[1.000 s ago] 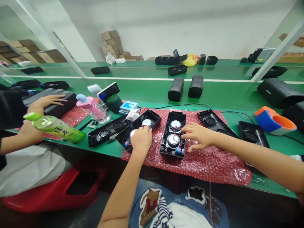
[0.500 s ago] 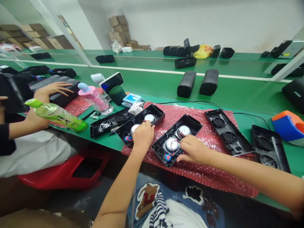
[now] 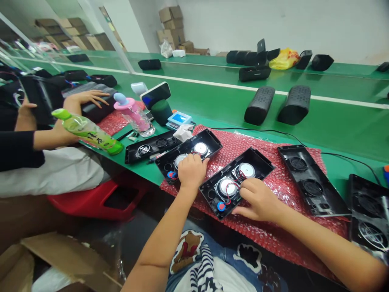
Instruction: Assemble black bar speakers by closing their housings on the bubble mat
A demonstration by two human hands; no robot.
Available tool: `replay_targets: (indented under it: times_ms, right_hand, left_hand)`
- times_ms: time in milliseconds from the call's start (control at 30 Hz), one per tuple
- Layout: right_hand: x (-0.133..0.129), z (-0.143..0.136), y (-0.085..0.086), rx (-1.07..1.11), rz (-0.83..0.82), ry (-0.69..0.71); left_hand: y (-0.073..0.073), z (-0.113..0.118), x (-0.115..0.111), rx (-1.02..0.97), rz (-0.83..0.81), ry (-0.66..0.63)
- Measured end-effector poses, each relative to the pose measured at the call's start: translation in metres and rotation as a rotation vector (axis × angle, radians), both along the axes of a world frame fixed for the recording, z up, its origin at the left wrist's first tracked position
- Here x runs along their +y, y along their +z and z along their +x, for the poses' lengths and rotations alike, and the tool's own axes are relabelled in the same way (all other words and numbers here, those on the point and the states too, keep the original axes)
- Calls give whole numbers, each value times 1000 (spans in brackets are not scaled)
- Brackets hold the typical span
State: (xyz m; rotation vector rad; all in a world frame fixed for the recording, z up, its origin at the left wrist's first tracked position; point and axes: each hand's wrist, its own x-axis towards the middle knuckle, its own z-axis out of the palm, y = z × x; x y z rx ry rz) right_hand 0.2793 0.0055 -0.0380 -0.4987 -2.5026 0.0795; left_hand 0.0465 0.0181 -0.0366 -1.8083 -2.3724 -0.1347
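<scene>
My left hand [image 3: 192, 172] is curled over the near edge of a black speaker housing [image 3: 209, 138] with two round white-backed drivers, its fingers closed on it. To the right, my right hand [image 3: 258, 198] grips the near edge of a second housing [image 3: 261, 162], thumb outside and fingers over the rim. Two silver drivers [image 3: 227, 187], red wires and a blue-and-red round part [image 3: 221, 206] lie inside that second housing. Red bubble wrap [image 3: 279, 182] is spread under both. What my left fingertips touch inside the first housing is hidden.
Grilled black panels [image 3: 313, 182] lie to the right, another [image 3: 152, 147] to the left. A green bottle [image 3: 91, 134], a pink-capped bottle [image 3: 136, 117] and a blue device [image 3: 179, 119] stand left. Another person's hand [image 3: 88, 98] rests on a speaker. Two black speakers [image 3: 259, 105] sit behind.
The view has turned leftward, so the bench contents appear shifted to the right. Both hands remain at the same two housings, with only slight finger changes.
</scene>
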Motion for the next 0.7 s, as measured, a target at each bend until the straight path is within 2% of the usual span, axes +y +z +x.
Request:
replay_targets:
  times_ms: [300,467,700]
  right_hand:
    - [-4,-2,-8,40,32,-16]
    - [-5,-8,-12,122,115,-17]
    - [-4,-6,-11,99,107,-38]
  left_hand:
    - [-13,1,-2,48,2,-17]
    - [-6,-2,4,59,11,-25]
    - [1,-6,7,82,22,-21]
